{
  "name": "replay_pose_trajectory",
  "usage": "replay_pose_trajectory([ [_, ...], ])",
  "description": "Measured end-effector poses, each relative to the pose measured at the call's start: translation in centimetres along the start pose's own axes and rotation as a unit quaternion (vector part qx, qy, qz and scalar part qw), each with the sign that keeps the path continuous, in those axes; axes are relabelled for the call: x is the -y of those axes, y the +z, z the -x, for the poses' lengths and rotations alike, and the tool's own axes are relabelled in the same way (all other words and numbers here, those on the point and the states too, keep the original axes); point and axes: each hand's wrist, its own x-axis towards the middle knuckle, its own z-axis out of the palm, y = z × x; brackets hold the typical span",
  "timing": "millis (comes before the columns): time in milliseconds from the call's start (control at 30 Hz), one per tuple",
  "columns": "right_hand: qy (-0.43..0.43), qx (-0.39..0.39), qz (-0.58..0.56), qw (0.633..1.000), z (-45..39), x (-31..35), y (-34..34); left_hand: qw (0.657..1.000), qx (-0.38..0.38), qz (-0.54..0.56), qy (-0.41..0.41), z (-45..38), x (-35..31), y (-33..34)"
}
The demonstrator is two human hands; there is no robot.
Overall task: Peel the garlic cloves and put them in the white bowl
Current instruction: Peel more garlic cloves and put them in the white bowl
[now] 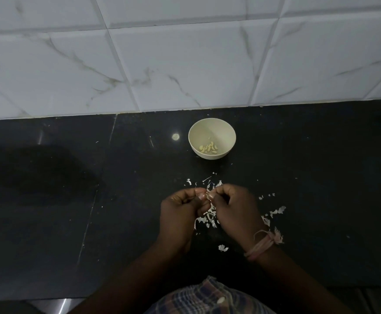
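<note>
1. Both my hands are up over the black polished stone counter (49,200), thumbs meeting at the middle. My left hand (180,214) and right hand (235,211) have their fingers curled in tight, pinching one small pale garlic clove (207,196) between them. Only a sliver of it shows at the thumb tips; the rest is hidden by my fingers.

2. Handling, as I judge it: the clove is light and firm, but small enough to slip once the skin comes off. The papery skin is thin and brittle and tears in flakes. Best hold is at the two ends, a thumbnail working under the skin at the root end. Squeezing hard would bruise it or shoot it out of the pinch.

3. Position relative to the grip: the clove sits right at the pinch, between both thumbs and forefingers, held clear above the counter.

4. The small round off-white bowl (212,132) stands beyond my hands, toward the white marbled wall tiles (185,64), well apart from the grip. A small heap of peeled yellowish cloves (208,148) lies at its bottom.

5. White scraps of torn garlic skin (208,217) are scattered beneath and around my hands, more off to the right (276,210).

6. A pinkish thread band (262,244) is tied round my right wrist. Checked cloth (207,295) shows at the bottom edge.

7. Judgement: peeling is mid-way; this clove is not yet ready to go in the bowl.
</note>
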Motion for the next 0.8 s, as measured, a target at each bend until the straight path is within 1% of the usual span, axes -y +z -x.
replay_pose_trajectory([
  [33, -0.002, 0.003, -0.006, 1.000, 0.0, 0.0, 0.0, 1.000, -0.002, 0.022, -0.008, -0.1, -0.1, 0.0],
  [133, 0.019, 0.032, -0.084, 0.996, 0.0, 0.1, -0.3, 0.996, -0.006, 0.082, -0.030, -0.3, -0.3, 0.1],
  [267, 0.020, 0.022, -0.124, 0.992, 0.2, 0.5, -0.9, 0.996, -0.003, 0.091, -0.022, -0.2, -0.2, 0.2],
  [600, -0.026, -0.021, -0.068, 0.997, 0.6, 0.3, -0.8, 0.999, -0.007, 0.016, 0.043, 0.6, -0.6, 0.2],
  [800, -0.057, -0.071, -0.034, 0.995, 1.0, -0.1, -0.2, 0.998, 0.010, 0.059, 0.018, 1.1, -0.5, 0.7],
])
